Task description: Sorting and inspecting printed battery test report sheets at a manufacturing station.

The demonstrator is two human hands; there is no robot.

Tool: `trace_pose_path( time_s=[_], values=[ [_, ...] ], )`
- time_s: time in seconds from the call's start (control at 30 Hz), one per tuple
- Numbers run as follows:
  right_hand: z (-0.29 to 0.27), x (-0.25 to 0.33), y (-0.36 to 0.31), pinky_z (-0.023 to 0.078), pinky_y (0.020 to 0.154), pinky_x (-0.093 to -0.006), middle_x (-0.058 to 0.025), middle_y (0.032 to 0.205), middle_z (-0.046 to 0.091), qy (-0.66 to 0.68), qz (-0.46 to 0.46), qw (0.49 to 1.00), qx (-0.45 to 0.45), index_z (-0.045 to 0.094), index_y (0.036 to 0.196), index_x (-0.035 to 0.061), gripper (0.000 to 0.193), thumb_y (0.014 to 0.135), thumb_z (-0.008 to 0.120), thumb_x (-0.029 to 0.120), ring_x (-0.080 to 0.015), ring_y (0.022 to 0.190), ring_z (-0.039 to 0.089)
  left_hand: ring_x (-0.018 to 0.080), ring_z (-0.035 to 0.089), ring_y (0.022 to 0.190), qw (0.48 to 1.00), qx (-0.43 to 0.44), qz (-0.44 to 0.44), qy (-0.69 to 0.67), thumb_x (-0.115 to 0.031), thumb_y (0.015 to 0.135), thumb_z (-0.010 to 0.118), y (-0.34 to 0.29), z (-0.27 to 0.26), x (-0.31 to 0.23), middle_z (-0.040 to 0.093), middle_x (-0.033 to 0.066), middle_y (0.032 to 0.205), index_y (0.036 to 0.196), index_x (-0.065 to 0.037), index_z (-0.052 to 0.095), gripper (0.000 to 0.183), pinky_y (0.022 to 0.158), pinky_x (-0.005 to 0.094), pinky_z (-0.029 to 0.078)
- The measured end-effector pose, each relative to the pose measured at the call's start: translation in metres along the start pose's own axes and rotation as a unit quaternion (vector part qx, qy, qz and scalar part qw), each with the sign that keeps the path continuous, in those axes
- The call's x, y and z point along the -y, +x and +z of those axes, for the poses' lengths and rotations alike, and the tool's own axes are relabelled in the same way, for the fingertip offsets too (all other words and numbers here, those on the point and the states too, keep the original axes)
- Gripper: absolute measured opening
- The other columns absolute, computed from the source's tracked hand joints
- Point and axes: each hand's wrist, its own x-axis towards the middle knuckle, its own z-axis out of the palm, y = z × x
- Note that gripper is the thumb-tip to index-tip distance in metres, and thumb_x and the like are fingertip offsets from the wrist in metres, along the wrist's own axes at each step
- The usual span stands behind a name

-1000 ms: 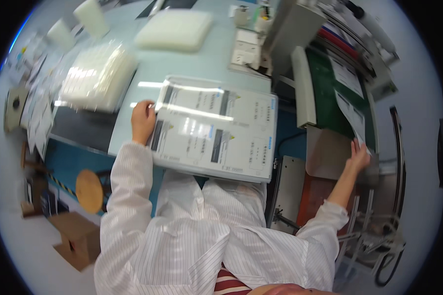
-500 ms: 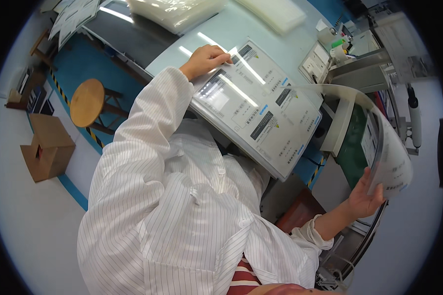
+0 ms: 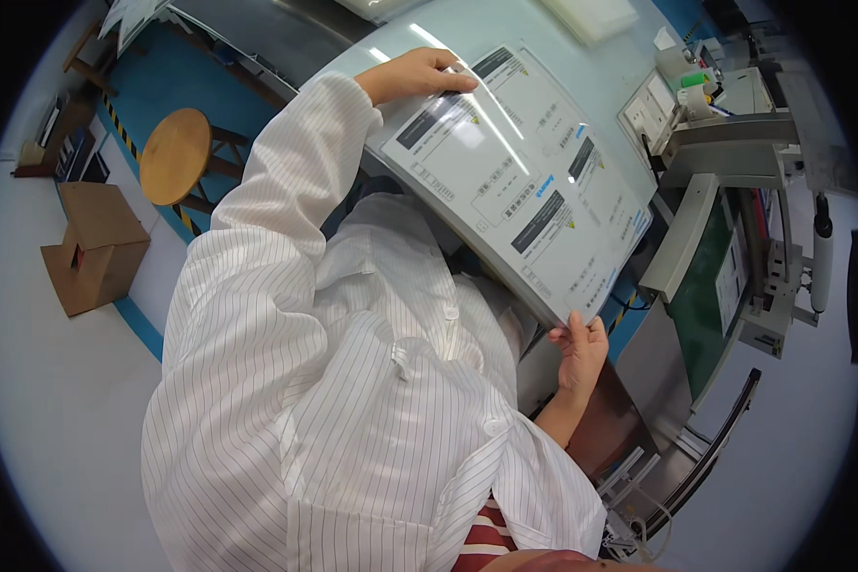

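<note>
A stack of glossy printed plastic sheets (image 3: 505, 181) with dark label blocks lies tilted at the near edge of the pale glass-topped table. My left hand (image 3: 415, 76) is at the stack's upper left corner, its thumb on the top sheet and its fingers curled at the edge. At the near right corner, my right hand (image 3: 580, 355) pinches the top sheet between thumb and fingers. Light streaks reflect off the sheet's surface. How many sheets the fingers hold is hidden.
To the right stands a machine with a green bed (image 3: 705, 300) and a grey metal bar (image 3: 679, 238). A socket panel (image 3: 650, 110) sits on the table's right side. Clear plastic sheets (image 3: 591, 14) lie at the back. A round wooden stool (image 3: 175, 155) and cardboard box (image 3: 100, 248) stand left.
My right hand has come from the far right, beside the machine, to the stack's near corner. The sheet it held curled up now lies flat over the stack. My left hand stays at the upper corner.
</note>
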Motion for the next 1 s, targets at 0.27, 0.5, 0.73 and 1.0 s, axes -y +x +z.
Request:
trace_pose_path(
  time_s=[0.27,0.5,0.73,1.0],
  values=[
    [-0.001,-0.010,-0.002,0.046,0.046,-0.0240,-0.0084,0.073,0.064,-0.055,-0.016,0.993,-0.102,0.049,0.110,0.0002,0.030,0.090,0.067,0.015,-0.0118,0.050,0.056,0.0280,0.058,0.090,0.968,-0.048,0.072,0.235,-0.046,0.077,0.074,0.035,0.010,0.015,0.058,0.0163,0.098,0.085,-0.003,0.061,0.045,0.080,0.0339,0.047],
    [0.004,-0.012,0.001,0.040,0.042,-0.0221,-0.0082,0.068,0.061,-0.104,-0.030,0.986,-0.128,0.043,0.116,-0.0015,0.035,0.091,0.064,0.013,-0.0101,0.046,0.052,0.0280,0.056,0.089,0.954,-0.085,0.073,0.280,-0.035,0.078,0.073,0.028,0.014,0.008,0.054,0.0168,0.099,0.089,-0.001,0.057,0.040,0.077,0.0350,0.048],
    [0.004,-0.013,-0.001,0.039,0.041,-0.0214,-0.0074,0.067,0.060,-0.104,-0.033,0.984,-0.139,0.043,0.116,-0.0015,0.035,0.092,0.063,0.012,-0.0090,0.045,0.049,0.0329,0.055,0.088,0.965,-0.087,0.054,0.240,-0.030,0.073,0.077,0.020,0.013,-0.005,0.052,0.0228,0.100,0.089,0.003,0.055,0.042,0.076,0.0381,0.046],
    [0.001,-0.024,-0.001,0.033,0.040,-0.0200,-0.0006,0.062,0.053,-0.280,-0.081,0.937,-0.191,0.044,0.118,-0.0007,0.037,0.090,0.065,0.012,-0.0058,0.048,0.045,0.0281,0.055,0.086,0.974,-0.095,0.054,0.200,-0.029,0.079,0.073,0.017,0.017,-0.003,0.055,0.0178,0.098,0.090,0.000,0.054,0.037,0.073,0.0363,0.045]
  ],
)
